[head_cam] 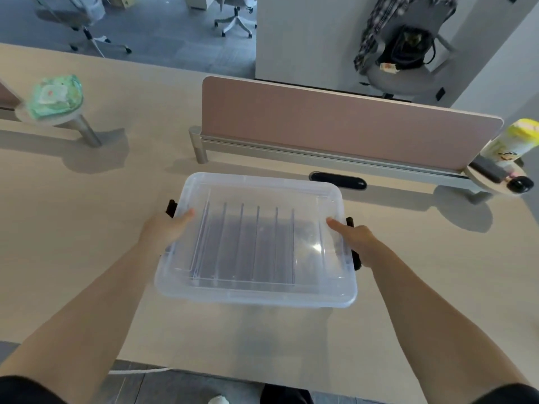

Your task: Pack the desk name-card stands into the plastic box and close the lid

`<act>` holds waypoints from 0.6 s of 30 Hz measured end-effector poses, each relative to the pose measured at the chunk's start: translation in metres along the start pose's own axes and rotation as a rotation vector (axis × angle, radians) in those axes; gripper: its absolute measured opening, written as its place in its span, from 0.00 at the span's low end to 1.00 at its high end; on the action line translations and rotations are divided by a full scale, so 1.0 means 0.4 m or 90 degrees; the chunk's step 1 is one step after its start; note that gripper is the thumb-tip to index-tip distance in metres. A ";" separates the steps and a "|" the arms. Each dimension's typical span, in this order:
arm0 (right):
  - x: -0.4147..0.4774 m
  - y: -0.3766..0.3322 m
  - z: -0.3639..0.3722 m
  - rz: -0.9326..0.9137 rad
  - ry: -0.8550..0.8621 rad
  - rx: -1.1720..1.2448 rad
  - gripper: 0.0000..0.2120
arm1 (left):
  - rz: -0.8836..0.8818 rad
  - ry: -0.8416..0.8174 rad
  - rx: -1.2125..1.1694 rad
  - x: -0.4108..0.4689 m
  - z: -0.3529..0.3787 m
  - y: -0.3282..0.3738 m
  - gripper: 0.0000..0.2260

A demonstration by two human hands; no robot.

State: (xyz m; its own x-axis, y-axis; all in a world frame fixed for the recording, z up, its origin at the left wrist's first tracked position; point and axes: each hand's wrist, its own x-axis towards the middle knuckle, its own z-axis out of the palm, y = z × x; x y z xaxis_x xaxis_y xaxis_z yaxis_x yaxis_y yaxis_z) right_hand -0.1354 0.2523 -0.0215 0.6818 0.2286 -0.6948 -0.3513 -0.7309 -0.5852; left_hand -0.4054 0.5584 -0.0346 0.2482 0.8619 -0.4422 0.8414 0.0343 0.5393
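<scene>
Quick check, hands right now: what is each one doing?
Left hand: gripping the left side of the box, thumb on the lid.
Right hand: gripping the right side of the box, thumb on the lid.

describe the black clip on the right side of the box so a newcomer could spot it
Start at the pink divider panel across the desk; just in front sits the clear plastic box with its lid on. The black latch sits on its right edge, beside the right hand. It is dark against clear plastic.

Pale wood desk [87,228], pink divider panel [335,123], grey carpet [163,33], 2 office chairs [236,18]
</scene>
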 end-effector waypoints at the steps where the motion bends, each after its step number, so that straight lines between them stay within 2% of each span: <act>1: -0.006 -0.013 -0.004 -0.019 0.019 -0.013 0.35 | 0.022 0.008 0.031 -0.012 0.000 0.012 0.31; 2: -0.012 -0.028 -0.007 -0.034 0.024 -0.017 0.32 | 0.032 0.006 0.042 -0.021 0.004 0.023 0.35; 4: -0.026 -0.057 0.013 -0.053 0.015 -0.041 0.34 | 0.014 -0.013 0.025 -0.044 0.016 0.042 0.50; 6: -0.031 -0.072 0.051 -0.064 0.052 -0.149 0.46 | 0.016 -0.008 0.043 -0.049 0.026 0.052 0.60; 8: -0.018 -0.072 0.084 -0.066 0.111 -0.263 0.55 | 0.019 0.003 0.083 -0.046 0.033 0.060 0.64; 12: -0.038 -0.101 0.098 -0.048 0.159 -0.366 0.49 | -0.012 0.024 0.191 -0.030 0.055 0.079 0.64; 15: -0.070 -0.090 0.092 -0.091 0.123 -0.420 0.45 | 0.001 0.065 0.237 -0.078 0.067 0.085 0.55; 17: -0.106 -0.124 0.062 -0.138 0.096 -0.393 0.39 | 0.081 0.087 0.274 -0.122 0.068 0.078 0.48; 18: -0.151 -0.167 0.036 -0.179 0.078 -0.317 0.36 | 0.156 0.091 0.291 -0.145 0.073 0.065 0.45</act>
State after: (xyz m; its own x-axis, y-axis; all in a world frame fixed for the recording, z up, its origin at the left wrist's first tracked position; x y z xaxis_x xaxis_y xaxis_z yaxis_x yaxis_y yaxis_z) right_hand -0.1623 0.2965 0.0537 0.7853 0.4029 -0.4700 0.1775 -0.8739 -0.4525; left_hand -0.3839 0.4947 -0.0159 0.4227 0.8784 -0.2228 0.8980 -0.3730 0.2332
